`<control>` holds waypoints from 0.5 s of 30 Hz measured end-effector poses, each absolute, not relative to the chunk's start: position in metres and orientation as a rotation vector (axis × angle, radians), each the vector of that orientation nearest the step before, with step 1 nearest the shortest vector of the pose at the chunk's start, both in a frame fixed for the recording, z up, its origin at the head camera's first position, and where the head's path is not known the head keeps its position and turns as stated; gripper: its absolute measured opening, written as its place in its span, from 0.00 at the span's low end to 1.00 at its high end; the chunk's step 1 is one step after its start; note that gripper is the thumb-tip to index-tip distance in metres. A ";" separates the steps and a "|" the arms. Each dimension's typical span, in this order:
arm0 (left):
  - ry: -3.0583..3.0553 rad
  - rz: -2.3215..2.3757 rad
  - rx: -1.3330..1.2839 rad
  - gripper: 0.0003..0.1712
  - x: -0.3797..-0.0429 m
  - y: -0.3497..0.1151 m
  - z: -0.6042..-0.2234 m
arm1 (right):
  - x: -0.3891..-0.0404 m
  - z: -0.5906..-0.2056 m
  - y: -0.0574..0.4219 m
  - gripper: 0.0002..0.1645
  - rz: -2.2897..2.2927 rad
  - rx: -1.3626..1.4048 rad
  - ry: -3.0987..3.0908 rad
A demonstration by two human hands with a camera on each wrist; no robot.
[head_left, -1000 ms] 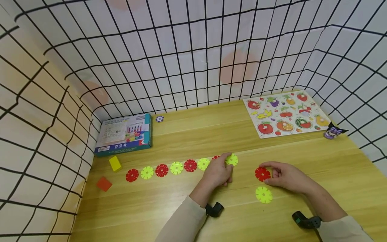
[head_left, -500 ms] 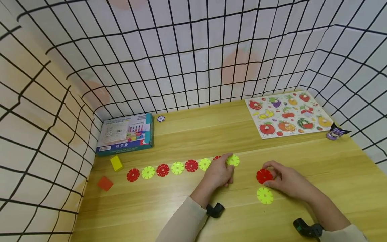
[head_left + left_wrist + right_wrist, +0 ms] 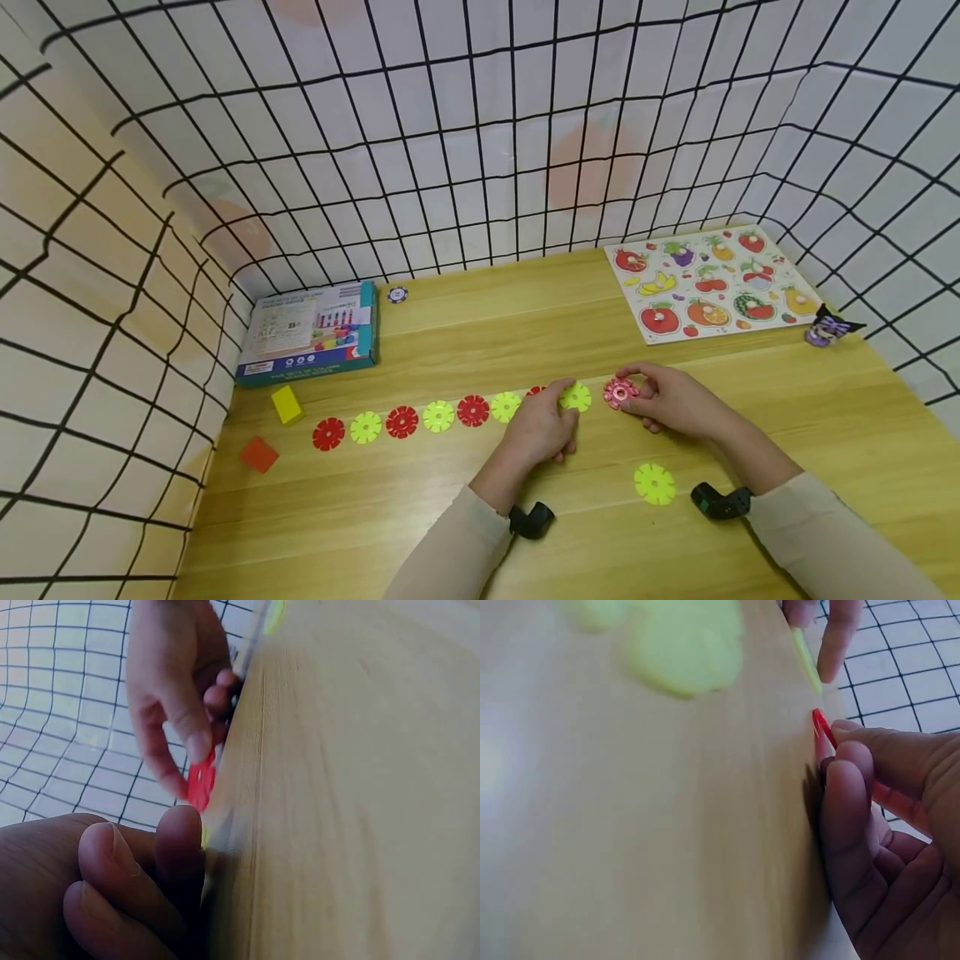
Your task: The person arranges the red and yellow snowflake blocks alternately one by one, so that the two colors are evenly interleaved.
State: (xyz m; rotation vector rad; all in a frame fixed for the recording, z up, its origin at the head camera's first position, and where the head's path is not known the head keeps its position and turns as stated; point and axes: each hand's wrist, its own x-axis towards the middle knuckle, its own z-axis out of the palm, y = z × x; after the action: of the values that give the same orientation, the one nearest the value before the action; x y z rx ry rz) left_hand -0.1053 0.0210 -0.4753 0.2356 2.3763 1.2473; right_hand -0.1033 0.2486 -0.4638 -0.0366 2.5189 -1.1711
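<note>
My right hand (image 3: 675, 402) pinches a red notched plastic disc (image 3: 619, 392) between thumb and fingers, just right of a row of flat discs. In the left wrist view this red disc (image 3: 201, 782) stands tilted, close over the table. My left hand (image 3: 542, 425) rests at the row's right end, its index finger touching the last yellow-green disc (image 3: 577, 397) while its other fingers curl loosely. That hand partly covers a red disc (image 3: 536, 391) in the row. Alternating red and yellow-green discs (image 3: 438, 416) run off to the left. One loose yellow-green disc (image 3: 655, 484) lies nearer me.
A boxed toy set (image 3: 307, 333) lies back left, with a yellow block (image 3: 287, 405) and an orange block (image 3: 259, 454) before it. A fruit puzzle board (image 3: 708, 283) and small figurine (image 3: 829, 327) are back right. Black wire mesh (image 3: 480, 150) borders the table.
My right hand has lifted the red disc from above the loose yellow-green one and carried it left and away from me, to the row's end. My left hand has stayed in place.
</note>
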 end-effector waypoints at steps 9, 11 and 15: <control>2.373 1.246 0.248 0.27 -0.104 0.020 -0.473 | -0.117 -0.464 0.239 0.28 -1.145 -0.032 2.511; 2.372 1.244 0.247 0.27 -0.104 0.019 -0.472 | -0.117 -0.464 0.238 0.28 -1.133 -0.039 2.518; 2.365 1.245 0.243 0.27 -0.104 0.020 -0.471 | -0.117 -0.465 0.238 0.26 -1.140 -0.039 2.512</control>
State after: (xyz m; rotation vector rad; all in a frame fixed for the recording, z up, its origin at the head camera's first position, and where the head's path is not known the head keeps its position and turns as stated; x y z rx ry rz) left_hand -0.1039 0.0197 -0.4713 0.2434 2.3648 1.2447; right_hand -0.1173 0.2381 -0.4645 -0.0390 2.5120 -1.1395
